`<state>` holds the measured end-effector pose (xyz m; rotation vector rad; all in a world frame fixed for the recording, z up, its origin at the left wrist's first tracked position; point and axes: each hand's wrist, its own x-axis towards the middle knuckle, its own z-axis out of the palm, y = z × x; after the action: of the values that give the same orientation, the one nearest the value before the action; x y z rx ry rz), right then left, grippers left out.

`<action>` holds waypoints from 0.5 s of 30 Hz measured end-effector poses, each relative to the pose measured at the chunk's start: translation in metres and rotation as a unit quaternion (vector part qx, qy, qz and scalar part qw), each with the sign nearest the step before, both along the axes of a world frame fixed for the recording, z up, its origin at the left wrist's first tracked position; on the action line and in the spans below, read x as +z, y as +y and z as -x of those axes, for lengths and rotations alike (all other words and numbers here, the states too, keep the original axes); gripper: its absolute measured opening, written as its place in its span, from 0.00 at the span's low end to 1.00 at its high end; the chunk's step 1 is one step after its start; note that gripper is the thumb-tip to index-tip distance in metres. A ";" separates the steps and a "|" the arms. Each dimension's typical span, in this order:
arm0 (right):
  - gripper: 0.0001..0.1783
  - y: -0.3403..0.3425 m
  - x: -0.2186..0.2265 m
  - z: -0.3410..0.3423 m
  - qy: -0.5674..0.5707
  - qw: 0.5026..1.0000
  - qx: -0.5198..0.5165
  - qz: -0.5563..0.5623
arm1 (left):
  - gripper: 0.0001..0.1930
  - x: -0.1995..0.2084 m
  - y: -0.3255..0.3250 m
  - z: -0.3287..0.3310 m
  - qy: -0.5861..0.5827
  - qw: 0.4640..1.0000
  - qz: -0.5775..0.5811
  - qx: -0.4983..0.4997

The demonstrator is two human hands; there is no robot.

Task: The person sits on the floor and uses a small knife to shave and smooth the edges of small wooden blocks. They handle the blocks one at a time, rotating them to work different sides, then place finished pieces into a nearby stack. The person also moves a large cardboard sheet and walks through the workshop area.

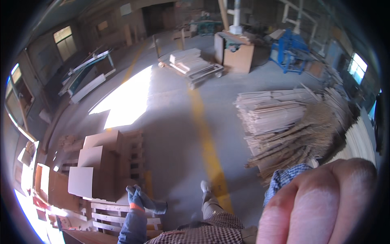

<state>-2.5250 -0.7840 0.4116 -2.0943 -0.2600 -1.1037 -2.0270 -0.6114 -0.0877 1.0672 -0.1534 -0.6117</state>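
My left hand (135, 196) is low in front of me, in a blue-grey glove with an orange band at the wrist. Its fingers are closed on a limp grey-blue cloth piece (155, 205), which looks like a loose glove. Very near the camera at the lower right is my bare right hand (319, 205), raised, with its fingers bent and pressed together. Its fingertips are out of sight, so whatever they hold or touch is hidden. Behind it shows a checked blue-and-white sleeve (284, 181).
Cardboard boxes (103, 173) stand on wooden pallets (109, 213) at my left. To the right lies a large stack of thin wooden strips (280, 114). A low cart (193, 73) with boards, a wooden cabinet (239, 57) and a blue machine (288, 53) stand farther ahead. A yellow line (203, 138) crosses the floor.
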 end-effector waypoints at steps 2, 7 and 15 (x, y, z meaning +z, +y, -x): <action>0.08 -0.079 -0.009 -0.035 -0.016 0.999 0.026 -0.020 | 0.10 0.000 -0.028 -0.039 -0.074 0.997 -0.032 0.013; 0.08 -0.271 0.007 -0.158 -0.031 0.991 0.124 -0.047 | 0.12 -0.029 -0.031 -0.100 -0.032 0.958 -0.262 0.115; 0.07 -0.486 0.033 -0.409 -0.005 0.959 0.273 -0.069 | 0.28 -0.071 -0.020 -0.143 0.090 0.827 -0.538 0.138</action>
<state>-2.1158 -1.2701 0.4447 -1.7395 -0.6990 -0.7697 -1.8839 -0.6317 -0.1582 2.0661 0.5864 -0.5158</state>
